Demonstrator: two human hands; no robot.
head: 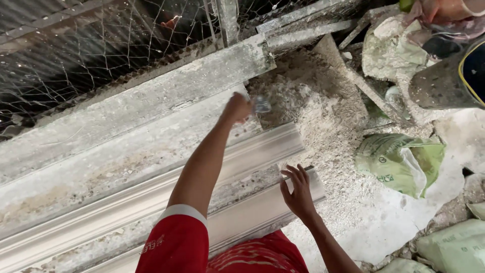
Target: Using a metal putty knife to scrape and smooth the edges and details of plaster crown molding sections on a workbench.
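So here's the setup: long white plaster moulding strips lie side by side on a dusty slab, running from the lower left up toward the right, with their cut ends lined up near the middle of the view. The left hand is stretched way out along that same line and closed around a small clear thing, looks like a plastic cup or bottle, though it's blurry so I can't swear which. It sits right at the far end of the upper strip, just where the strip meets a heap of white powder.

The right hand is much closer in, fingers spread wide and holding nothing, palm resting on the end of the nearest moulding strip at its right edge. So the cup is up and away from the body, and the left hand already has it, while the right one is well apart from it.

Around the powder: green sacks to the right, wire netting along the top left.
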